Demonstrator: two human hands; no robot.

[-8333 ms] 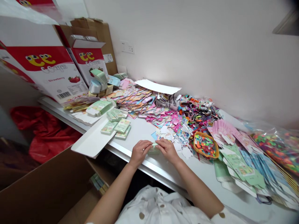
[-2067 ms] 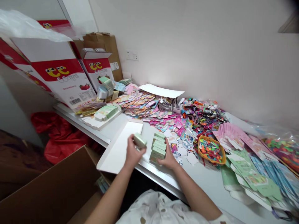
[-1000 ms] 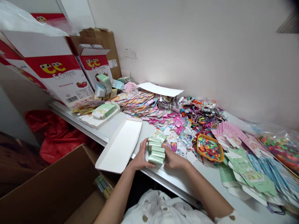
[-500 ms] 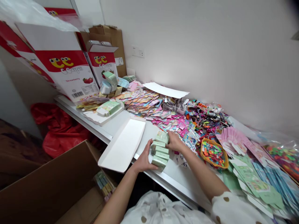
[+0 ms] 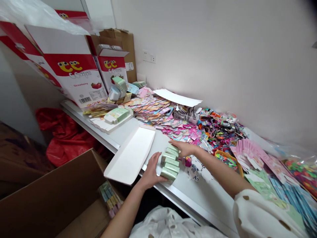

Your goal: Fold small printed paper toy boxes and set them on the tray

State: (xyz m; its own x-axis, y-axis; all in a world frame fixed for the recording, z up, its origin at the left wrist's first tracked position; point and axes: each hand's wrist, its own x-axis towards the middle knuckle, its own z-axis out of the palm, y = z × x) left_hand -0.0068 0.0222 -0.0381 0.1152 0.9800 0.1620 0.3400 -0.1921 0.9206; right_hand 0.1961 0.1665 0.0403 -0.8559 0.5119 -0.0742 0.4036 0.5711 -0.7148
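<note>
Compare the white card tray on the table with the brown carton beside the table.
The white card tray is smooth and shallow, while the brown carton is corrugated and deep. The tray sits on the table; the carton stands lower, beyond the table's edge. The carton holds small printed boxes, which the tray does not. Both are open-topped card containers.

A white blouse [image 5: 173, 224] with brown polka dots sits at six o'clock, its right sleeve [image 5: 264, 215] at four o'clock; the left hand [image 5: 152, 175] and right hand [image 5: 184, 148] are bare.

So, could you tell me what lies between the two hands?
Small pale green boxes lie between the left hand and right hand, in the head view.
</note>
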